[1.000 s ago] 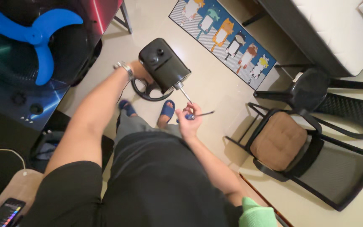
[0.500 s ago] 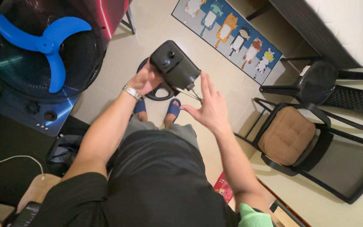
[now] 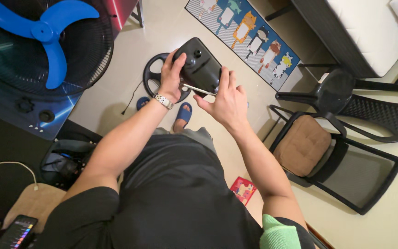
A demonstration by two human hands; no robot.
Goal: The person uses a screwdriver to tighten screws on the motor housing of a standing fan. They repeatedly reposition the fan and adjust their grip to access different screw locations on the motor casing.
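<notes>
Box (image 3: 201, 68) is what both hands are busy with. It is black, with round corners and two small knobs on top, and it is held up in the air in front of the person's lap.

The left hand (image 3: 171, 78) is wrapped around the left side of the box, thumb on top, fingers closed on it. A silver watch (image 3: 163, 100) sits on that wrist. The right hand (image 3: 226, 99) is at the lower right edge of the box. Its fingers stand up, partly open, and they touch the box. A thin metal rod (image 3: 198, 88) lies along the bottom edge of the box between the two hands. I cannot tell if the right hand pinches the rod or only rests by it.

The box looks hard and smooth, so it may slip. It looks a bit heavy, like something with a motor inside. Holding it by the wide sides, as the left hand does, seems best. The knobs and the thin rod look like poor places to grab.

Below are blue sandals (image 3: 184, 113) on the floor (image 3: 116, 92). A black ring (image 3: 155, 76) lies there, right behind the box. Farther off are a blue fan (image 3: 42, 37), a mat (image 3: 245, 34) with animals, and black chairs (image 3: 328, 147).
</notes>
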